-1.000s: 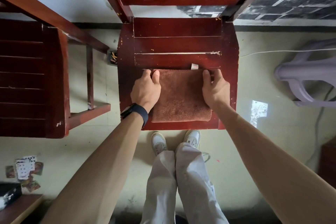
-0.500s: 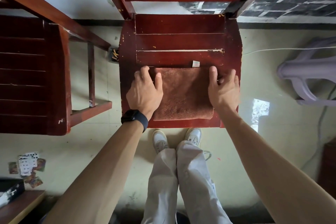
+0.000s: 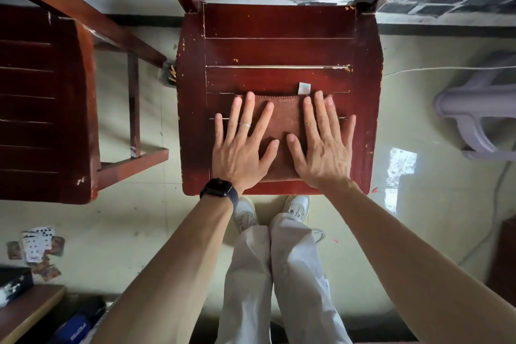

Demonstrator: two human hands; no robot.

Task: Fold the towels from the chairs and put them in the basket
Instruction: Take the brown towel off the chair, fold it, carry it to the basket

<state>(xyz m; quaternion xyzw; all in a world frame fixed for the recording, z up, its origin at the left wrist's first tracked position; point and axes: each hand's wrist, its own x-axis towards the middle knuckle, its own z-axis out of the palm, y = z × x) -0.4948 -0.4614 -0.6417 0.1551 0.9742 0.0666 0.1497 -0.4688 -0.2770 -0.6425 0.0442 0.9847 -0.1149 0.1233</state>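
A folded brown towel lies on the front half of the red wooden chair seat straight ahead. A small white label sticks out at its far edge. My left hand lies flat on the towel's left part with fingers spread, and a ring and a black wristwatch show on that arm. My right hand presses flat on the towel's right part, fingers straight and spread. Both palms cover most of the cloth. No basket is in view.
A second red wooden chair stands to the left. A pale purple plastic stool lies on the floor at right. Playing cards are scattered on the floor at lower left. My legs and white shoes are below the seat's front edge.
Both hands let go of the towel's far corners and now lie flat, fingers spread, on top of the folded cloth. The view has moved closer to the seat.
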